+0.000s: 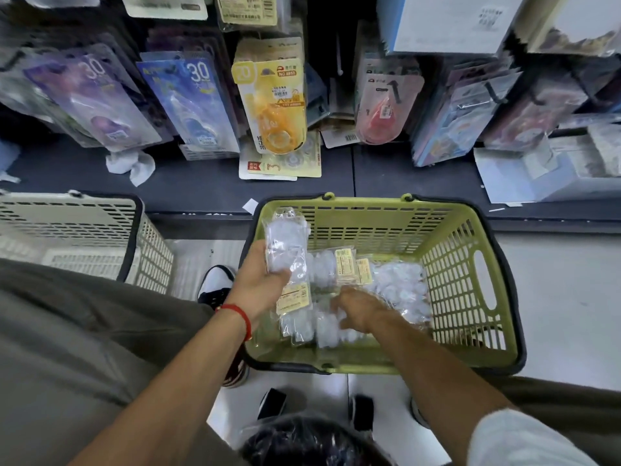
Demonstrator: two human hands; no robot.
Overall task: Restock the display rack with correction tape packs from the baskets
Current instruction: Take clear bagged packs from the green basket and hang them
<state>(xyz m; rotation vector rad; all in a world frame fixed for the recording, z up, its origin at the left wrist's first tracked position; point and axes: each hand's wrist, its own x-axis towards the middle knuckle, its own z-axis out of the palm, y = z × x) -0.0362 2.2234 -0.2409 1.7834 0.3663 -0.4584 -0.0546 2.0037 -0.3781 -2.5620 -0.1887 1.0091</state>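
The left hand [258, 277] grips a stack of clear correction tape packs [285, 243], fingers curled round their lower part so the packs stand up above the near-left corner of the green basket [470, 274]. A red string bracelet [240, 317] circles that wrist. The right hand [359, 311] reaches down into the basket among the loose packs [396, 290] lying on its floor; its fingers rest on the clear wrappers, but whether they have closed on one cannot be told. Several of the packs in the basket carry yellow price labels [346, 265].

The green basket sits on the pale floor, just in front of the dark base shelf [201, 183] of the display rack. A white basket [100, 237] stands to its left, apart from it. On the rack above hang carded tape packs: a purple one [97, 99], a blue one [196, 102], a yellow one [275, 102] and a red one [383, 109]. A flat yellow card [285, 163] lies on the shelf under the yellow pack, and a crumpled white scrap [131, 166] lies further left.
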